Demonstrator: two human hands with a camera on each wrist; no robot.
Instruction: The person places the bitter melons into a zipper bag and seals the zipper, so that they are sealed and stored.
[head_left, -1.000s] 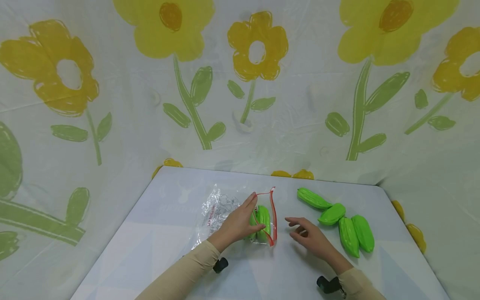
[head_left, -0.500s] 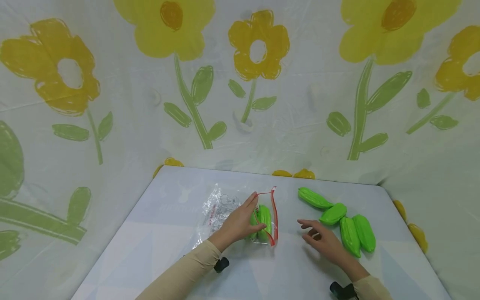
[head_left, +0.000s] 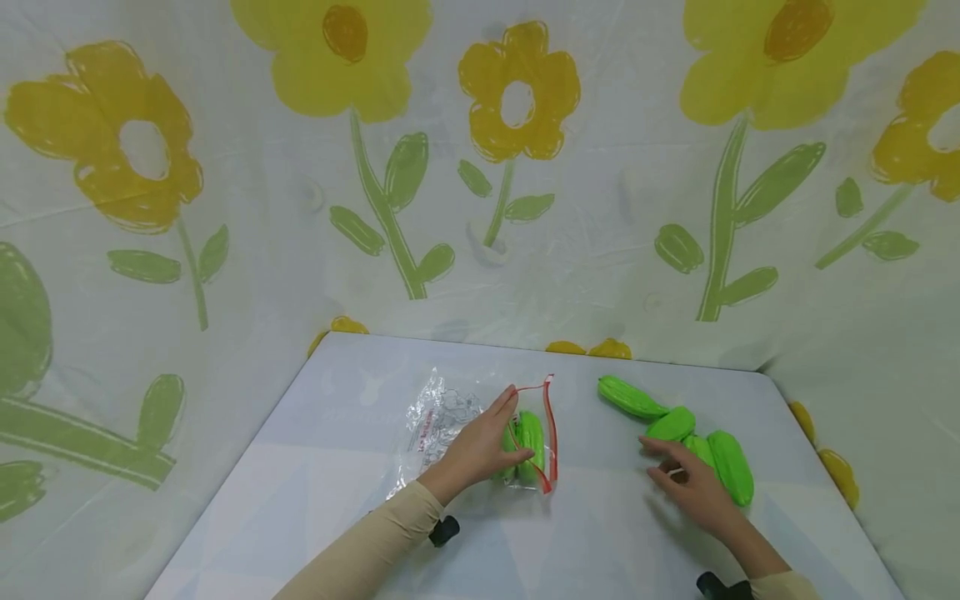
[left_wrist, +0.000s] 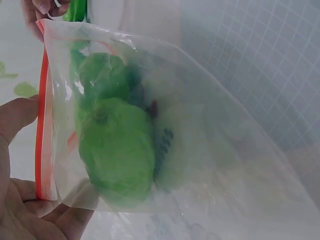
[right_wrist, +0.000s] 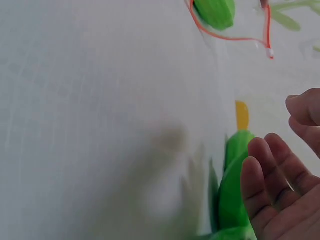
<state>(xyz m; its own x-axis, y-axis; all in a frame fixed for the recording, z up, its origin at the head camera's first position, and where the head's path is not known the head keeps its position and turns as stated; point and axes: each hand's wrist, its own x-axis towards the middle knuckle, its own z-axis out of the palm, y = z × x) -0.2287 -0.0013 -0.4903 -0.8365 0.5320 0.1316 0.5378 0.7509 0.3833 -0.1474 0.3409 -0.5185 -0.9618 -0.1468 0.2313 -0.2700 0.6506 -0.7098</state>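
My left hand pinches the red-edged mouth of a clear zip bag and holds it open on the white table. Two green toy gourds lie inside; the left wrist view shows them through the plastic, with my thumb on the red strip. To the right lie several loose green gourds. My right hand hovers over them with relaxed, empty fingers, partly covering one gourd.
Crumpled clear plastic with red print lies behind my left hand. A flower-printed cloth rises close around the table's back and sides. The table's rounded right corner lies just beyond the gourds.
My right hand has moved right, from beside the bag's mouth to over the loose gourds. The left hand and the bag have stayed put.
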